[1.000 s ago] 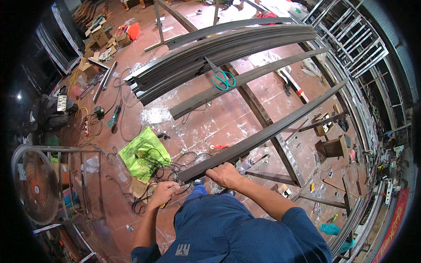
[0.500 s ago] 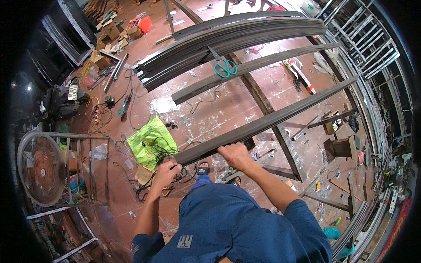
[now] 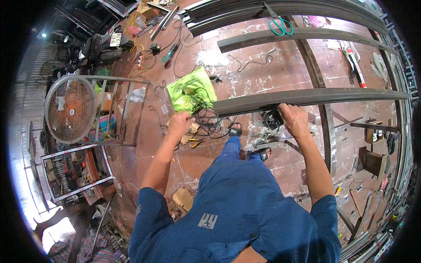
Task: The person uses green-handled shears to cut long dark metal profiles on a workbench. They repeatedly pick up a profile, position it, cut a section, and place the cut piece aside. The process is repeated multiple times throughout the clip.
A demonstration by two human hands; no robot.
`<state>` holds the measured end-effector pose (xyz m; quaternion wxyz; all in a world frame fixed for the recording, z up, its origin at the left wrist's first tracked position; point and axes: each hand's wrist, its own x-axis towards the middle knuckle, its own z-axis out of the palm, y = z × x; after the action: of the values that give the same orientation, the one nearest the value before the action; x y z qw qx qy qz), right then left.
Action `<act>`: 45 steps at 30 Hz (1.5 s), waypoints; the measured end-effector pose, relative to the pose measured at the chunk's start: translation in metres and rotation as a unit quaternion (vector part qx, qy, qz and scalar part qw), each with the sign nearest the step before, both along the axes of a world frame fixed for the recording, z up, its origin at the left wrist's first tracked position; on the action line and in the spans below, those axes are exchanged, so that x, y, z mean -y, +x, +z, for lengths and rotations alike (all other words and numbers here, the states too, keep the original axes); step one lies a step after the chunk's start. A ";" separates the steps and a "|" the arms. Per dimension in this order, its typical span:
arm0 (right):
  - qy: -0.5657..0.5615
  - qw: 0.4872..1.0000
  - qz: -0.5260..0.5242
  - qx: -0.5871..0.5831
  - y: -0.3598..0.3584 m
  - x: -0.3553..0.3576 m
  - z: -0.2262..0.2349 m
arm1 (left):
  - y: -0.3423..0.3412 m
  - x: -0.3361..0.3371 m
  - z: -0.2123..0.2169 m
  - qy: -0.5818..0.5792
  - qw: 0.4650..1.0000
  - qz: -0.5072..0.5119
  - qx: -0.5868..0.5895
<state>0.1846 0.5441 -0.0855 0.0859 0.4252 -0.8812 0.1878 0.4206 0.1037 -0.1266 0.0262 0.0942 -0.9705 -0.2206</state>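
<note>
A person in a blue shirt stands over a long dark metal bar [image 3: 346, 96] lying crosswise above a tiled floor [image 3: 131, 173], spanning a brown support beam [image 3: 310, 65]. The right-hand grip [image 3: 294, 120] meets the bar's near edge with fingers curled; whether it is clamped there cannot be told. The left-hand grip [image 3: 179, 124], fingertips drawn in, sits just off the bar's left end, and whether it pinches anything is unclear. Beside that end lie a bright green bag [image 3: 182, 93] and tangled black cables [image 3: 207, 115]. Scissors [image 3: 276, 18] with teal handles rest on a second bar [image 3: 247, 40] beyond; a round fan [image 3: 71, 110] stands at left.
</note>
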 end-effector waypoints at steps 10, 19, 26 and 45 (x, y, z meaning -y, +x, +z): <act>0.054 0.987 -0.150 -0.021 -0.020 -0.051 0.003 | -0.020 -0.004 0.014 0.486 0.838 0.002 0.248; -0.336 0.742 -0.436 0.383 0.067 0.037 -0.034 | -0.099 -0.070 0.008 0.646 0.755 -0.007 0.113; -0.207 0.783 -0.527 0.257 0.077 0.104 -0.014 | -0.111 -0.079 -0.005 0.594 0.787 0.000 0.164; 0.055 0.786 -0.600 0.134 0.014 0.015 -0.004 | -0.074 -0.094 0.026 0.598 0.789 0.023 0.141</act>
<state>0.1981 0.5290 -0.0892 0.0389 -0.2151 -0.9702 0.1045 0.3465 0.1980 -0.1006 -0.1679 0.1433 -0.6352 -0.7401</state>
